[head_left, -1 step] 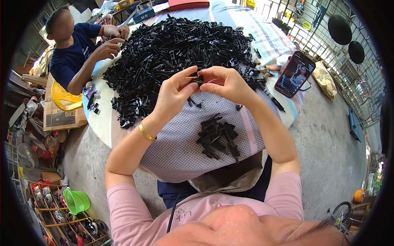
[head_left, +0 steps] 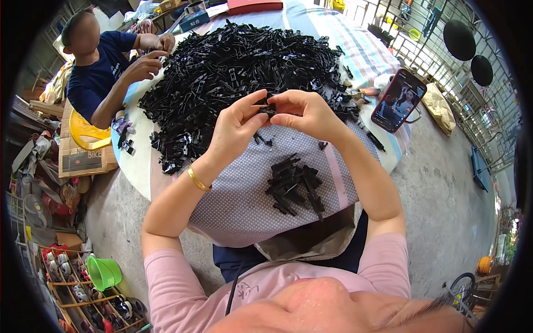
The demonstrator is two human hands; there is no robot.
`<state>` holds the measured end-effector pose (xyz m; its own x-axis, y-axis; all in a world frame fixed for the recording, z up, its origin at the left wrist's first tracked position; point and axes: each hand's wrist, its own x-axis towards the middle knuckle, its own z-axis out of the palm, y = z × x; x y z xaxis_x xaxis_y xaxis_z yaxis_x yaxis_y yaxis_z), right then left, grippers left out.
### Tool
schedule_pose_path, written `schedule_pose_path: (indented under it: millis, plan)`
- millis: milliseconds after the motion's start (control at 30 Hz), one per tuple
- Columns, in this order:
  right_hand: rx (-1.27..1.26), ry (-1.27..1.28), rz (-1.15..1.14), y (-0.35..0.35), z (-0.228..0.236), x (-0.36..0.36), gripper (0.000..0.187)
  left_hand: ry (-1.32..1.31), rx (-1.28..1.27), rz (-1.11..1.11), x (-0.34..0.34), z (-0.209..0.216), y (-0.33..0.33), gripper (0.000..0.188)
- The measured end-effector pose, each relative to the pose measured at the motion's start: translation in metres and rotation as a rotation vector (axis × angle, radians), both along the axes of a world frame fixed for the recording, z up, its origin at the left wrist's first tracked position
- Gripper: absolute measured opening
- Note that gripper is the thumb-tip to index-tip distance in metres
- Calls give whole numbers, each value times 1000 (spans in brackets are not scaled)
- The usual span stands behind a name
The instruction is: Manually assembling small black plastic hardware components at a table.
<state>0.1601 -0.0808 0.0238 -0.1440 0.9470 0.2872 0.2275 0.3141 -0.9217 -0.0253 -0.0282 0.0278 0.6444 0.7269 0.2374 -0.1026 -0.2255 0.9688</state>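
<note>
My left hand and my right hand meet above the near edge of a big heap of black plastic clips. Between the fingertips of both hands is one small black plastic clip; the fingers partly hide it. Thumbs and forefingers of the two hands pinch it from either side. Closer to me, a small pile of flat black strip-like pieces lies on the dotted tablecloth. A few loose black bits sit just under my hands.
Across the table's left side, a co-worker's hands are at the heap. A phone with a lit screen stands at the right, near a black pen-like stick. An open bag hangs at the table's front edge, over my lap.
</note>
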Motion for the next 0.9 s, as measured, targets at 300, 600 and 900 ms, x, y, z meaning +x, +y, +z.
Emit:
schedule_pose_path:
  millis: [300,600,900]
  plan:
    - [362,-185,-150,-9,11,-5,30,37,241,-22,-3,7,-8,43]
    - [-56,-391,-528,-10,31,68,52,160,134,-360,1,-1,-21,29]
    - [-584,-1228,-668,6,7,89,68,135,612,-780,4,-6,-30,22]
